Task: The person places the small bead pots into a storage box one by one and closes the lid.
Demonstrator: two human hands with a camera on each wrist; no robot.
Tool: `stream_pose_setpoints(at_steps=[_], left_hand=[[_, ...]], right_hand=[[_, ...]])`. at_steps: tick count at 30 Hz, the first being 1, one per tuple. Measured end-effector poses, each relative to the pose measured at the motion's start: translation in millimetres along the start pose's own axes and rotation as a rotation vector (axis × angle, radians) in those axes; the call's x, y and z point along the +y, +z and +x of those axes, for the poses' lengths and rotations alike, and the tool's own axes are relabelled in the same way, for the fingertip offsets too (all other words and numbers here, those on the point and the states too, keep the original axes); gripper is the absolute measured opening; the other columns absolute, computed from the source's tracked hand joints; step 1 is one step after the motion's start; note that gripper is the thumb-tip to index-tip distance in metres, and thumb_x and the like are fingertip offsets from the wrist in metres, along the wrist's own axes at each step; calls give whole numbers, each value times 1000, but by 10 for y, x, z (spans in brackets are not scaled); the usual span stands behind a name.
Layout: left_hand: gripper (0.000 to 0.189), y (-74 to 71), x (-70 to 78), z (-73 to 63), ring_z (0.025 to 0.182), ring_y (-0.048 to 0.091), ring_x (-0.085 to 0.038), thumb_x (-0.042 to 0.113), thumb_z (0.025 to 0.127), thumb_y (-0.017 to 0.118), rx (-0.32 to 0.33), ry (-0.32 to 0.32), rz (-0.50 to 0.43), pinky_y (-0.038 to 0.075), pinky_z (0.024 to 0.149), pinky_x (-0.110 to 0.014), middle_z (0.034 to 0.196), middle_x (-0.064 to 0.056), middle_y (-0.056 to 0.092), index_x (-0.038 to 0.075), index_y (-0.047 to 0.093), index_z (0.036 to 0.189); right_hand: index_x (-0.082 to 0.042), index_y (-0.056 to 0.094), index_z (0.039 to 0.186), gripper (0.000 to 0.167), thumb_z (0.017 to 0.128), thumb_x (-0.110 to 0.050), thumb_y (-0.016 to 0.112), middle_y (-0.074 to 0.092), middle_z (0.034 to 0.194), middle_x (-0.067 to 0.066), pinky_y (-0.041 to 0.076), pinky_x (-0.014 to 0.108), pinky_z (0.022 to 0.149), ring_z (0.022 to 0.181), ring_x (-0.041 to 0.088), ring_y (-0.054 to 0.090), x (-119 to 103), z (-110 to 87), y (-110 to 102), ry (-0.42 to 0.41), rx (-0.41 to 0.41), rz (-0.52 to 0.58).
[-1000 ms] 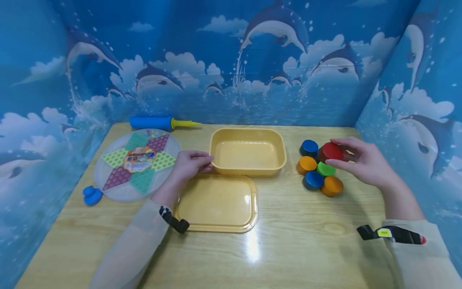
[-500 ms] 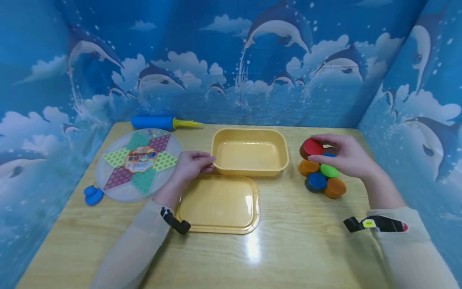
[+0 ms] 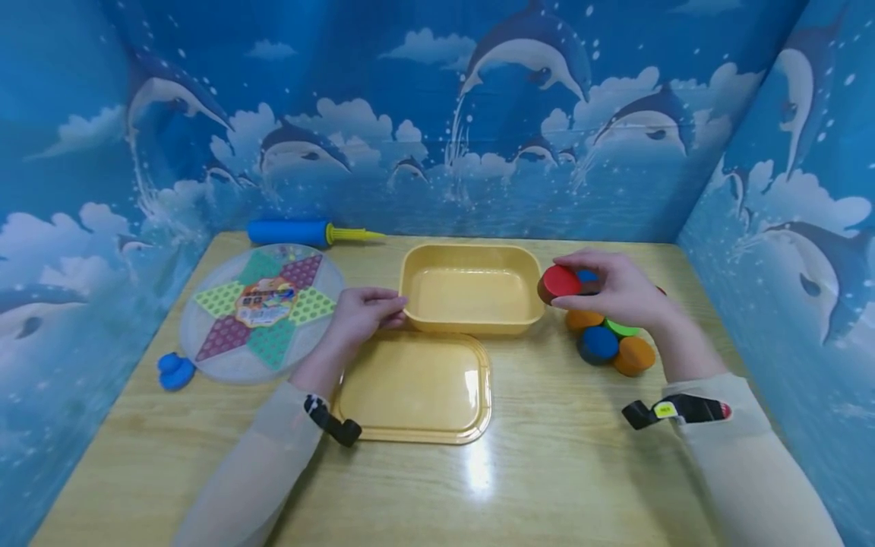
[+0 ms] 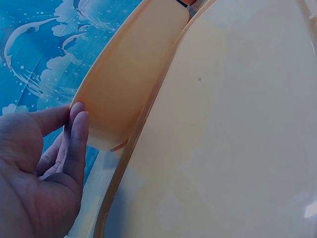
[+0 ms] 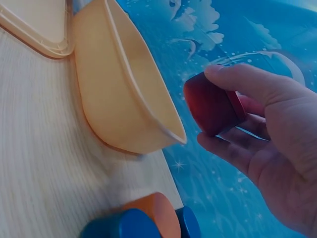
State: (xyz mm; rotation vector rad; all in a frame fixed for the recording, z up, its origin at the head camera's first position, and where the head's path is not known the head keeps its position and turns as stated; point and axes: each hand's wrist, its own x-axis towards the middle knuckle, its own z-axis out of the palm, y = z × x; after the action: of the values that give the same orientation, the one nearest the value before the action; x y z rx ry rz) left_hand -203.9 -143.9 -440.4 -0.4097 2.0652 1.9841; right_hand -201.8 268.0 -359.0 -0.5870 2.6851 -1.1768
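Observation:
A yellow plastic box (image 3: 472, 325) stands uncovered in the middle of the table, its flat yellow lid (image 3: 413, 387) lying in front of it. My left hand (image 3: 362, 313) pinches the box's left end at the rim, thumb and fingers meeting there in the left wrist view. Between thumb and fingers of my right hand (image 3: 618, 287) is a small round red tub (image 5: 213, 105), held in the air just beside the box's right end. Below that hand, several similar tubs cluster on the table, including a blue tub (image 3: 598, 345) and an orange tub (image 3: 634, 355); the hand partly covers the group.
A round Chinese checkers board (image 3: 263, 311) lies to the left, with a blue hand pump (image 3: 287, 232) with a yellow nozzle behind it. Near the left edge sits a small blue object (image 3: 175, 371). A dolphin-print curtain (image 3: 437, 152) encloses the back and sides.
My right hand has carried the red tub leftward, from above the tub cluster to the box's right rim. The left hand stays on the box.

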Motion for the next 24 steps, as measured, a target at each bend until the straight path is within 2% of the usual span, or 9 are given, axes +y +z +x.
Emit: stream_pose_setpoints(at_steps=[7,14,18,24], left_hand=[[33,-9,-5,14,88,77,-25,13,96,81,-8,7,-22,66,81,-34,107,-22,74,-3,71,123],[33,-7,-30,30,89,77,-25,14,96,81,-9,9,-11,66,81,-34,107,-21,74,-2,71,124],[32,-1,-37,26,91,77,-26,14,96,81,-12,13,-16,66,82,-34,109,-21,73,-2,71,122],[32,-3,-32,10,91,77,-25,13,96,82,-1,10,-23,66,82,-33,111,-21,72,-2,71,122]], right_hand=[[-5,60,147,66,91,-23,88,63,138,13,62,38,93,116,32,65,-37,119,105,-7,-11,20],[-3,59,148,68,89,-19,90,63,140,13,61,49,96,123,31,62,-100,237,186,-24,-29,78],[-5,58,149,68,90,-18,89,62,143,11,60,50,99,127,30,59,-130,312,221,-37,-46,99],[-6,60,148,66,91,-22,88,65,139,10,60,47,98,123,27,63,-165,498,311,-77,-72,106]])
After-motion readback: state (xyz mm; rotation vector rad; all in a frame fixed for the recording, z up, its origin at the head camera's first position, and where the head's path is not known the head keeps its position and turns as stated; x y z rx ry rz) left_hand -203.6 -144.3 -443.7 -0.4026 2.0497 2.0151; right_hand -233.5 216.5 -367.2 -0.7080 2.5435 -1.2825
